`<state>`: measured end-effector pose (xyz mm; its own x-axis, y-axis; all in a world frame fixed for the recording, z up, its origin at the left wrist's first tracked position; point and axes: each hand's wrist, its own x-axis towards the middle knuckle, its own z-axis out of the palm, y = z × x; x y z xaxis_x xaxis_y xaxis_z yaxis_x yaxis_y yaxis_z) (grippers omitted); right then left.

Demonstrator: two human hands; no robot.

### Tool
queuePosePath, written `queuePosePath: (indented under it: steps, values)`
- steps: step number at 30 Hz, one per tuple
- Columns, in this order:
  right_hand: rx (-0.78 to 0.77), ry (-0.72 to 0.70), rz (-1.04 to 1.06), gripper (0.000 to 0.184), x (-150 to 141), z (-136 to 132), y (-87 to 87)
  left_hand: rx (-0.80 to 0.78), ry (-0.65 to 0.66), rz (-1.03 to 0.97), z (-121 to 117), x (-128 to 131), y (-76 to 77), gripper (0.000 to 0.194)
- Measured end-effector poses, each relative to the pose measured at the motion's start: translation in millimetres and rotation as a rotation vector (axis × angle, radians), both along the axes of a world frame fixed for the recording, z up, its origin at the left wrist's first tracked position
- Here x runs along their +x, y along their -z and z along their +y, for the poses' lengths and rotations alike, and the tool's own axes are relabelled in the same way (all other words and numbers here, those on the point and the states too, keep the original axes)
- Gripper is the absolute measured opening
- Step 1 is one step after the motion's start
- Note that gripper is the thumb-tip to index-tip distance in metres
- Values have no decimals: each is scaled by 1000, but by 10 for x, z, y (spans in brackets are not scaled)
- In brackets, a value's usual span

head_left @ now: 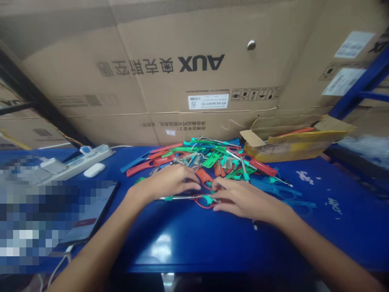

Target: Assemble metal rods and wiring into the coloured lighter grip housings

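A partly assembled long-nosed lighter (201, 204) lies across the near edge of the pile, with a red looped handle, a teal trigger and a thin metal tube. The fingers of my right hand (238, 197) close on its looped end, by the trigger. My left hand (168, 181) reaches over the tube to the near left of the pile, fingers apart and slightly bent, with nothing visible in them. Just beyond both hands lies a red handle shell (205, 177). The heap behind mixes green handle shells (212, 159), red, blue and clear parts, metal tubes and thin wires.
A large cardboard box (136, 97) walls off the back. At the right rear stands an open taped carton (291, 148) with red parts inside. On the left are a power strip (82, 162), a white mouse (94, 170) and a tablet (91, 215). Small white scraps (304, 177) lie at right.
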<state>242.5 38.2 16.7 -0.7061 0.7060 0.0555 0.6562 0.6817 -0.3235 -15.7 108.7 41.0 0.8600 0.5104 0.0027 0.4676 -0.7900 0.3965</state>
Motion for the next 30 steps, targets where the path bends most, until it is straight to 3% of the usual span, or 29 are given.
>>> queuePosePath:
  steps: [3, 6, 11, 17, 21, 26, 30]
  values:
    - [3, 9, 22, 29, 24, 2, -10, 245, -66, -97, 84, 36, 55, 25]
    - [27, 31, 93, 29, 92, 26, -13, 400, -26, -164, 43, 97, 205, 25]
    - [156, 67, 229, 29, 200, 73, -43, 400, 15, -103, -78, 185, 369, 16]
    - [241, 91, 289, 25, 203, 124, 23, 493, 21, -34, -112, 226, 401, 20]
    - [262, 131, 341, 26, 209, 170, 74, 386, 5, -196, -169, 216, 292, 18]
    - [217, 324, 480, 42, 191, 184, 110, 154, -41, -545, -251, 223, 213, 6]
    - [185, 203, 416, 66, 66, 146, 153, -182, -111, -827, -307, 325, 304, 7]
